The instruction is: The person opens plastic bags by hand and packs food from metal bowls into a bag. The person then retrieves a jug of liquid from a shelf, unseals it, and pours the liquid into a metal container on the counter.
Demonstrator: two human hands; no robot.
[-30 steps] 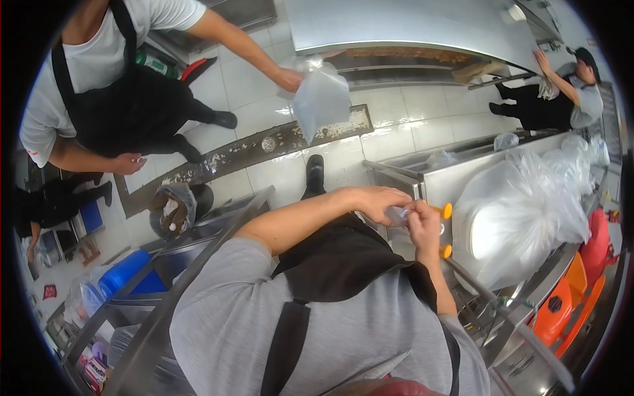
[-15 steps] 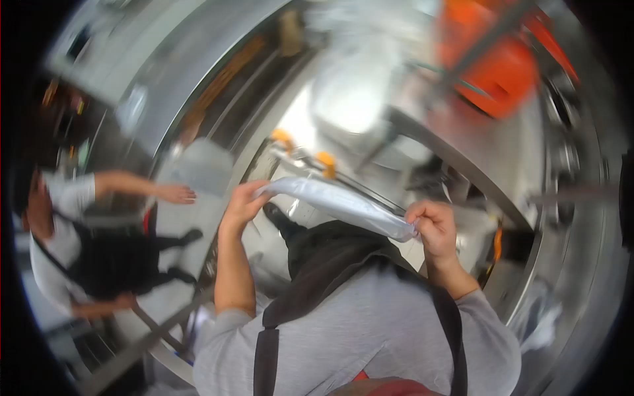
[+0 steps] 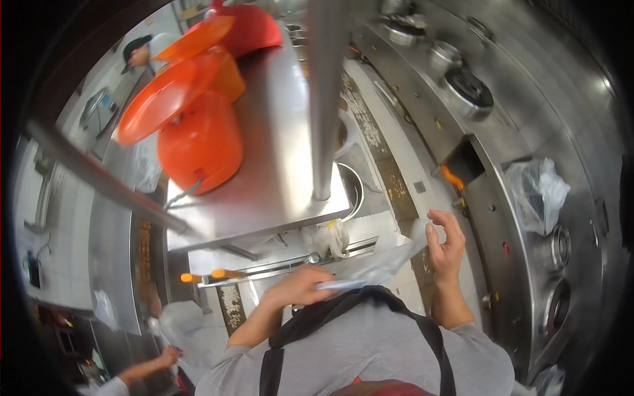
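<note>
Person has a plastic bag [image 3: 382, 265] at 4–5 o'clock, spanning both hands. Left hand [image 3: 301, 286], fingers closed, grips one end; right hand [image 3: 448, 249], half open, meets the other end, grip unclear. Steel table [image 3: 274, 148] with orange tub [image 3: 203, 148] at 10; metal post [image 3: 325, 99] at 12 blocks part of view. Pot [image 3: 469, 92] at 2; wrapped bundle [image 3: 538, 195] at 3; co-worker's hand [image 3: 171, 355] at 7–8.

Translucent plastic [image 3: 373, 269] spans both hands [image 3: 300, 285] [image 3: 447, 249] (orange containers [image 3: 201, 145] beyond, on steel [image 3: 274, 158]).

Grey short-sleeved shirt [image 3: 370, 343], black apron [image 3: 317, 315]
</note>
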